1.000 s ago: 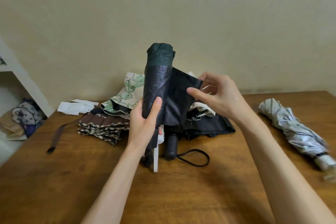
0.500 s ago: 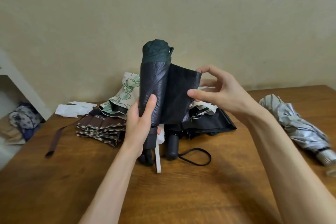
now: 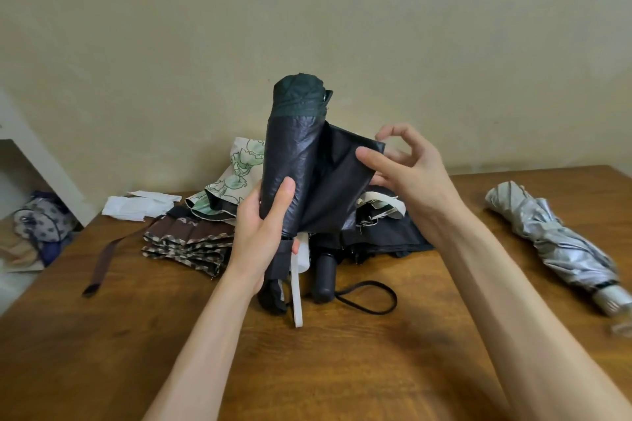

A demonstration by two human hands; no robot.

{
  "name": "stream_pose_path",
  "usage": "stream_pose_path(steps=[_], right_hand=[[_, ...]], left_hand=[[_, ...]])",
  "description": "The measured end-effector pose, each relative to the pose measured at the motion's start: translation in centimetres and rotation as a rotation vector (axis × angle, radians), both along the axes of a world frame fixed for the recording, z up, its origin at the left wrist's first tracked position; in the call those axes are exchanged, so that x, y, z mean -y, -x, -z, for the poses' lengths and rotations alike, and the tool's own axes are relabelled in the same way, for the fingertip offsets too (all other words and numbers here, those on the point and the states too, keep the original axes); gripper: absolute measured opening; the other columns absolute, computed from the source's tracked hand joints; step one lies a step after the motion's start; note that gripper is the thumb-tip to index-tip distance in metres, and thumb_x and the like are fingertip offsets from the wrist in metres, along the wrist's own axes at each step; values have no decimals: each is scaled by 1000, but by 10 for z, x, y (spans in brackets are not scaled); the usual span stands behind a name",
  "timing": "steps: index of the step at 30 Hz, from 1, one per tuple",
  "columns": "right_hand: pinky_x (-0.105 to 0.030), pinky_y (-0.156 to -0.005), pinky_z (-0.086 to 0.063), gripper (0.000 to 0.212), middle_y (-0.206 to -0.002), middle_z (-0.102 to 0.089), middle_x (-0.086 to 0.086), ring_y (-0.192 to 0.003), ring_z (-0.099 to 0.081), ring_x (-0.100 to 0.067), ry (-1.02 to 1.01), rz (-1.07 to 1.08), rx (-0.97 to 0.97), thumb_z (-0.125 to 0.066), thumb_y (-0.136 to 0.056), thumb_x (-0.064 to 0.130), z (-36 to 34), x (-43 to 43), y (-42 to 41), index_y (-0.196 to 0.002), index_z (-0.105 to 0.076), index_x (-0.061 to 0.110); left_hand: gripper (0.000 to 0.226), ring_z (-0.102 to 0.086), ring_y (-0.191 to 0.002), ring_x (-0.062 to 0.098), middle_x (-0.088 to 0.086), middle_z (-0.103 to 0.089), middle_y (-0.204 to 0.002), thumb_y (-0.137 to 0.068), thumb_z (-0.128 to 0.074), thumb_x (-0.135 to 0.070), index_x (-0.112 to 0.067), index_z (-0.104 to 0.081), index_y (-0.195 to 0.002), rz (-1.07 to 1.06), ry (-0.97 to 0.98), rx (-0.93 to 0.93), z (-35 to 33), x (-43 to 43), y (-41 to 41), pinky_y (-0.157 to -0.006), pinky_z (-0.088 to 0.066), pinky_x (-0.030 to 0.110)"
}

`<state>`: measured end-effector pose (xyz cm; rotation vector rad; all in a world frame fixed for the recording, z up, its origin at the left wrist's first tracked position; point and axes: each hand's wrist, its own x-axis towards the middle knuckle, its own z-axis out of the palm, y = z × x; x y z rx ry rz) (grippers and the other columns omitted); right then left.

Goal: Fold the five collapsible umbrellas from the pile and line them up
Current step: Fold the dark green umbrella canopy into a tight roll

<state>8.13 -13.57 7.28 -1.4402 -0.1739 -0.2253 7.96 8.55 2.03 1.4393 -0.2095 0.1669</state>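
A: Where does the one view look from?
B: From the person's head, over the near edge of the brown wooden table (image 3: pixel 342 369), facing forward and down toward its far edge and the plain beige wall (image 3: pixel 307 10).
A: How near?
B: Close. Both forearms run in from the bottom, and the left hand (image 3: pixel 263 236) and right hand (image 3: pixel 410 174) meet mid-frame on the black fabric umbrella with a dark green top (image 3: pixel 294 161). The wide lens takes in a white slanted shelf panel (image 3: pixel 44 174) past the left edge

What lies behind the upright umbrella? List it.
Behind the upright umbrella lie a floral umbrella and a black umbrella; a black handle shows below. Where those two meet is covered by it and the left hand.
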Motion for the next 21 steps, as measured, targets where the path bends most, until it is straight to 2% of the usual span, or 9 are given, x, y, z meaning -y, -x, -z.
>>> stream_pose_path(steps=[2, 4, 6, 8, 10, 13, 17, 19, 21], right_hand=[[-52, -105, -57, 46, -115, -77, -19, -102, -77, -34, 13, -21, -99, -87, -88, 22, 8, -6, -4, -127, -63, 21], [-54, -102, -58, 41, -96, -78, -7, -93, -75, -23, 146, -47, -149, -87, -88, 24, 14, -13, -5, -123, -69, 11], [-42, -87, -60, 25, -82, -77, 0, -83, -73, -12, 206, -33, -145, -85, -91, 23, 17, -19, -4, -104, -76, 3], [-26, -76, -55, 13, -78, -77, -1, -71, -68, -7, 180, 17, -115, -84, -91, 21, 16, -24, -2, -89, -78, 10], [-24, -74, -51, 19, -75, -73, -4, -66, -63, -9, 141, 63, -91, -86, -89, 23, 14, -28, 0, -79, -72, 14], [-31, -77, -51, 32, -72, -67, -8, -69, -61, -16, 106, 109, -76, -89, -87, 30, 18, -32, 0, -77, -63, 13], [-23, -76, -48, 29, -78, -65, -1, -73, -60, -12, 111, 13, -114, -85, -89, 35, 18, -30, 0, -84, -65, 15], [-16, -71, -51, 19, -83, -71, 4, -73, -65, -5, 150, -72, -134, -85, -90, 26, 16, -27, 1, -98, -73, 14], [-13, -71, -52, 13, -83, -77, 3, -72, -68, -3, 212, -62, -101, -85, -90, 16, 18, -27, 0, -101, -77, 13]], left_hand=[[39, -62, -66, 29, 6, -69, -91, -103, -65, -47, -12, -67, -119, -42, 8, 24, 2, -1, -3, -63, -58, 40], [44, -65, -78, 38, 2, -72, -101, -102, -66, -50, -13, -66, -127, -91, 21, 18, 4, -4, -7, -76, -58, 51], [40, -65, -76, 29, 0, -72, -97, -103, -65, -49, -15, -67, -123, -130, 52, 13, 5, -6, -8, -65, -58, 42], [33, -66, -78, 23, -1, -73, -96, -103, -65, -47, -19, -68, -120, -156, 61, 18, 5, -7, -8, -58, -54, 35], [30, -67, -82, 22, -1, -74, -98, -103, -65, -47, -21, -70, -119, -171, 65, 22, 5, -7, -8, -59, -54, 35], [33, -68, -91, 30, 2, -75, -105, -102, -66, -49, -23, -69, -123, -173, 65, 32, 4, -5, -9, -75, -57, 45], [39, -70, -112, 46, 8, -75, -119, -101, -67, -52, -24, -69, -127, -176, 90, 39, 3, -3, -7, -89, -56, 62], [39, -72, -104, 41, 9, -76, -116, -101, -67, -52, -22, -69, -126, -202, 116, 25, 3, -3, -7, -82, -57, 53], [39, -71, -87, 29, 7, -76, -105, -102, -66, -49, -17, -68, -124, -229, 144, -1, 1, -3, -7, -65, -58, 39]])
